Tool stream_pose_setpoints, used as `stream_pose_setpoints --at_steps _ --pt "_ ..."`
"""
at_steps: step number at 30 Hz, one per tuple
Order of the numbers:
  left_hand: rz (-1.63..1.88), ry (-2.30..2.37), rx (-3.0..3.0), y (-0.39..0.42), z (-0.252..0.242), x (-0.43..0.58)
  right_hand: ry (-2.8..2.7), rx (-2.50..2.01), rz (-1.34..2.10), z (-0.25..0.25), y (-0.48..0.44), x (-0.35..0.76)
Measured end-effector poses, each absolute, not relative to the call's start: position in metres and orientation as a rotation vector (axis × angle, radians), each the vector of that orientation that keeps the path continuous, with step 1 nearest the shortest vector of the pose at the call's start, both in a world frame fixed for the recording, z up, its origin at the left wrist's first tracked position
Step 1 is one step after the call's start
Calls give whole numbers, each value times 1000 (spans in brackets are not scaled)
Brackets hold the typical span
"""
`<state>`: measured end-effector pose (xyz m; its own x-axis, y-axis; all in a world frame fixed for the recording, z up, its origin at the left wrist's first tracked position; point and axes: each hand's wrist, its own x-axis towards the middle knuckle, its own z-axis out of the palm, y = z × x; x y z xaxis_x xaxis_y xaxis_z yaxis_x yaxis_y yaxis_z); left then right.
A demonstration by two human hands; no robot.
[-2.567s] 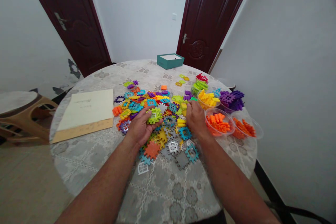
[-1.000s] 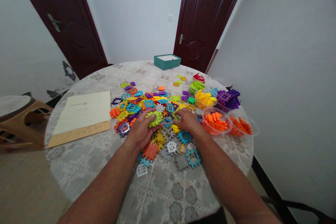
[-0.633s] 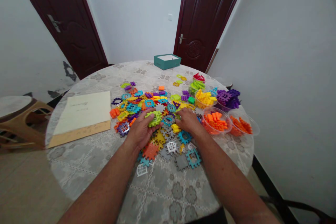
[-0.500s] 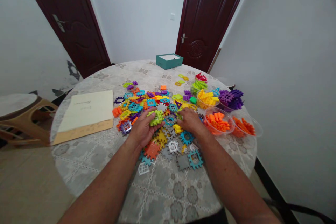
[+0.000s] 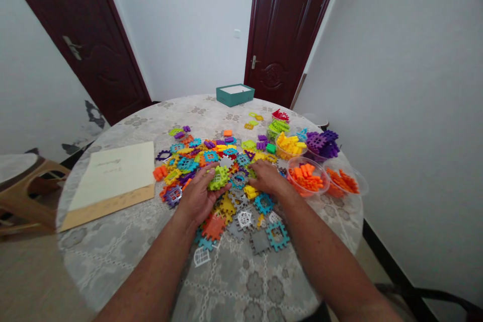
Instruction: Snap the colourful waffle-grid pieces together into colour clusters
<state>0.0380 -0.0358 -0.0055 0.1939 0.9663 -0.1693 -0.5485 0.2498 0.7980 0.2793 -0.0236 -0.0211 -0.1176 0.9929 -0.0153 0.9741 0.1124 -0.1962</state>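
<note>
My left hand (image 5: 199,193) is closed around a lime-green interlocking building tile (image 5: 219,177) with notched edges and a lattice window. It holds the tile just above a loose pile of coloured building tiles. Opposite it, my right hand (image 5: 267,177) reaches into the pile with its fingers curled down. A bit of lime green shows at its fingertips, but whatever they pinch is mostly hidden. Yellow connector blocks (image 5: 250,191) and a turquoise frame tile (image 5: 264,204) lie below that hand. Nearer me are an orange tile (image 5: 214,226), a grey tile (image 5: 260,242) and a white window piece (image 5: 202,257).
Clear tubs at the right hold sorted pieces: orange (image 5: 307,178), yellow (image 5: 290,146), green (image 5: 278,130), purple (image 5: 322,145) and more. A teal box (image 5: 234,95) stands at the table's far edge. Paper on a board (image 5: 113,173) lies left, beside a wooden stool (image 5: 32,193).
The camera view has tilted and shifted slightly, so the table appears lower and further left. My left hand still holds the lime-green tile, and my right hand stays at the pile.
</note>
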Motion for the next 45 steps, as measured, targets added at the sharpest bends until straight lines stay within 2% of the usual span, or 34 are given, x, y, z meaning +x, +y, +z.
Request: stream_pose_setpoints --at_steps 11,16,18,22,25,36,45 --pt "1154 763 694 -36 -6 38 -2001 -1900 225 -17 -29 280" --pt "1155 737 713 -35 -10 37 -1674 -1792 227 -16 -32 288" --pt "1163 735 710 -35 -11 37 -1451 -1637 428 -13 -34 284" --pt "1158 742 749 -37 -12 39 -1081 -1217 1041 -6 -44 254" --pt "1161 736 825 -39 -14 41 -1058 -1098 1183 -5 -52 228" --pt "1171 953 1146 -48 -10 44 -1039 -1094 1264 -5 -61 207" --pt "1113 1204 1517 -52 2 41 -1098 -1149 1202 -16 -68 194"
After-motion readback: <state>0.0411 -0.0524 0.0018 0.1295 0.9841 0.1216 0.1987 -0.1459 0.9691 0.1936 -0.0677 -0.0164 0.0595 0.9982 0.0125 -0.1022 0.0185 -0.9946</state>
